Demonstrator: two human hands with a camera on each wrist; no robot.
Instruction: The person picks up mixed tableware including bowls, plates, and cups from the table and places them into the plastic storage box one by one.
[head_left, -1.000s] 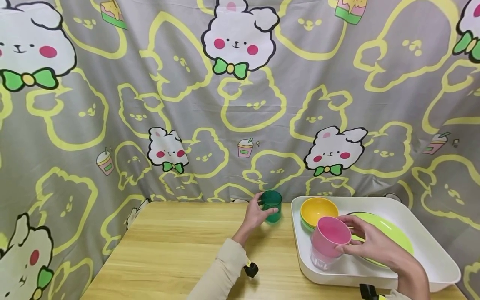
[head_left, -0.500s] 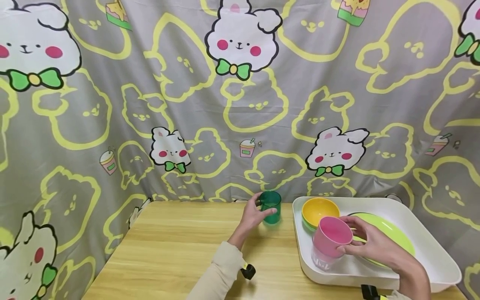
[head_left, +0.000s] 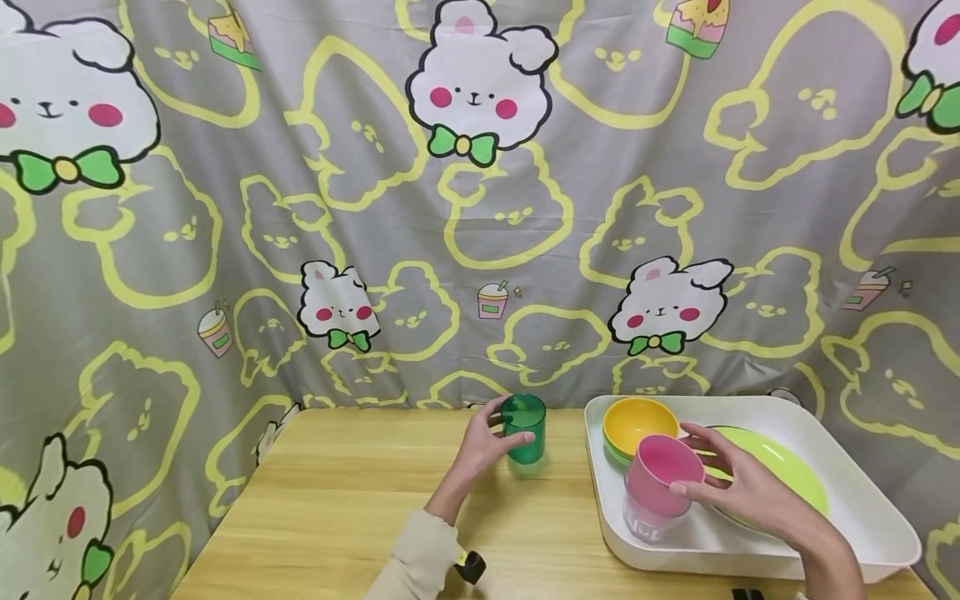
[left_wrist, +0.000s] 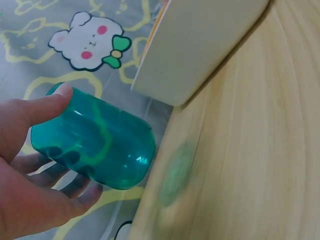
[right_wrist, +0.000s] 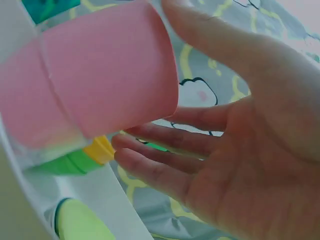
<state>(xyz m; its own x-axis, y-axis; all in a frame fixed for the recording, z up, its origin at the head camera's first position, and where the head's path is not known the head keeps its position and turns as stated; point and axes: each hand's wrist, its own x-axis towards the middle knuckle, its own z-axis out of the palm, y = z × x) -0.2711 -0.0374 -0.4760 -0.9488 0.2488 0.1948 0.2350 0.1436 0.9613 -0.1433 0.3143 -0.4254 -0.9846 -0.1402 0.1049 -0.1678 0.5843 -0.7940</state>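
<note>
My left hand (head_left: 483, 442) grips a translucent green cup (head_left: 527, 433) by its side, thumb across the front and fingers behind. In the left wrist view the green cup (left_wrist: 100, 137) tilts just above the table, casting a green tint on the wood. My right hand (head_left: 742, 483) is around the rim of a pink cup (head_left: 660, 483), which stands nested in a clear cup (head_left: 645, 527) inside the white tray. The right wrist view shows the fingers (right_wrist: 165, 170) fairly straight beside the pink cup (right_wrist: 107, 70), with a gap between cup and palm.
The white tray (head_left: 877, 533) fills the table's right side. It also holds a yellow bowl (head_left: 637, 425) on a green one, behind the pink cup, and a lime-green plate (head_left: 787, 467). A patterned curtain (head_left: 525, 250) hangs along the wooden table's (head_left: 337, 500) back edge.
My left hand has brought the green cup slightly left and nearer, away from the back edge. The right thumb has lifted a little on the pink cup, which stays in place.
</note>
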